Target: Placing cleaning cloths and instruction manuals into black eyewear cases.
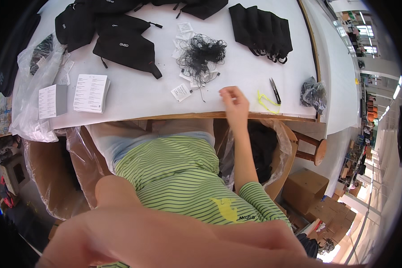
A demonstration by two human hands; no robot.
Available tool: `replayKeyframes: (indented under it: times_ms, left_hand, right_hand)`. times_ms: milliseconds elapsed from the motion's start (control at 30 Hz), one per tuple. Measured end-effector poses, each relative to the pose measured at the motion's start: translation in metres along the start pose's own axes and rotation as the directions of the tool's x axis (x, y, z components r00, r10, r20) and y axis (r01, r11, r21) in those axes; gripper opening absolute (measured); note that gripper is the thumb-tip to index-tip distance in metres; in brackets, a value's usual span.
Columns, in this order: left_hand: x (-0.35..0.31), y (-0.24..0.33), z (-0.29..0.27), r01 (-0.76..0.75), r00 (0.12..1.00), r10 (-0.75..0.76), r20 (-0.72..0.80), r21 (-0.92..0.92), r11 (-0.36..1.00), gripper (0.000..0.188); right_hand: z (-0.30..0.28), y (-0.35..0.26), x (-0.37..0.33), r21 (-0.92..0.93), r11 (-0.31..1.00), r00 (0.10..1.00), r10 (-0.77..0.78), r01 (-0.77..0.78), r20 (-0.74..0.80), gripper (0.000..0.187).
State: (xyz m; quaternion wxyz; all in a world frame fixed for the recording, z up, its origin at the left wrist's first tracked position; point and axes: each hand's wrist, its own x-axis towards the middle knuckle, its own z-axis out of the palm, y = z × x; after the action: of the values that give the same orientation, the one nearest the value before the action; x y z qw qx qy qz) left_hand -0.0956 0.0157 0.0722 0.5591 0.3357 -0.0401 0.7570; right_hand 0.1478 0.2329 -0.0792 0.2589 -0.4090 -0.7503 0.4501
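My right hand (234, 103) is over the near edge of the white table, its fingers curled together. Whatever they may pinch is too small to make out. Left of it lies a white printed tag (181, 92), below a tangle of thin black cords (203, 56) with more tags under it. Right of the hand are a yellow-green loop (268, 102) and small black-handled snips (276, 93). My left hand and arm (156, 232) loom large and close across the bottom of the view; the fingers cannot be made out.
Black fabric pouches (125, 47) lie at the far left, and a row of folded black pieces (261, 33) at the far right. Stacks of white printed cards (90, 94) sit near the left edge. A bunched plastic bag (313, 94) lies right. Lined cardboard boxes (53, 174) stand below the table.
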Motion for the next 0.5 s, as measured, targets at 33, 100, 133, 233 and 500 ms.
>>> replayKeyframes:
  times_ms: [33,100,133,233,500]
  left_hand:
    - [0.007,0.008,-0.021,-0.004,1.0,0.004,0.005,-0.013,1.0,0.077]
    - [0.015,0.023,-0.054,-0.006,1.0,0.007,0.011,-0.032,0.999,0.076]
    - [0.016,0.03,-0.067,-0.008,1.0,0.008,0.01,-0.039,0.999,0.075]
    - [0.009,0.039,-0.073,-0.015,1.0,0.015,0.012,-0.062,0.998,0.074]
    - [-0.02,-0.042,0.06,-0.001,0.999,0.005,0.046,-0.078,0.997,0.071]
  right_hand:
    - [0.007,-0.012,-0.009,-0.102,0.994,0.998,-0.027,0.034,0.064,0.012]
    - [0.018,-0.026,-0.022,-0.199,0.978,0.99,-0.043,0.07,0.135,0.016]
    - [0.023,-0.03,-0.026,-0.279,0.954,0.985,-0.062,0.106,0.163,0.02]
    - [0.026,-0.027,-0.034,-0.399,0.9,0.977,-0.112,0.176,0.179,0.024]
    - [0.037,-0.021,-0.031,-0.441,0.883,0.982,-0.095,0.16,0.166,0.022]
